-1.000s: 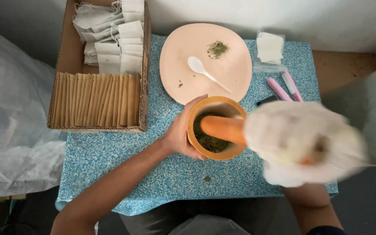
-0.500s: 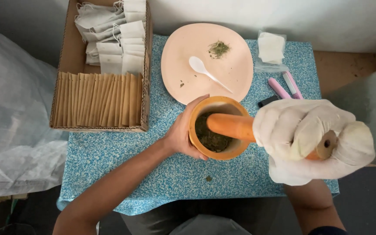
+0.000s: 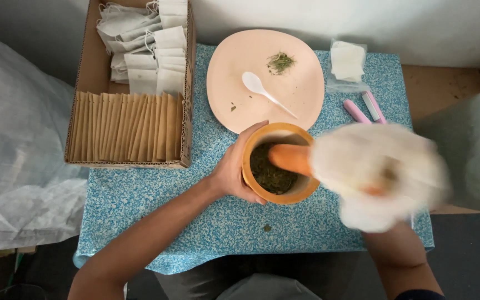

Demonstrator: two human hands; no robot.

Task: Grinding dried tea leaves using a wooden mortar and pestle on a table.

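An orange-brown mortar [image 3: 254,150] stands on the blue speckled table [image 3: 195,222] and holds dark green crushed herbs [image 3: 270,173]. My bare left hand [image 3: 234,169] wraps around its left side. My right hand [image 3: 381,175], in a white glove and blurred by motion, grips an orange wooden pestle [image 3: 290,158] whose tip is down inside the mortar.
A pink plate [image 3: 306,83] behind the mortar carries a white spoon [image 3: 262,91] and a small pile of dried herbs [image 3: 280,62]. A cardboard box [image 3: 93,69] at left holds tea bags and brown envelopes. Small white sachets [image 3: 346,61] and two pink pens [image 3: 365,108] lie at right.
My gloved right hand has shifted with the pestle and is now blurred, the pestle still in the mortar. My left hand stays on the mortar.
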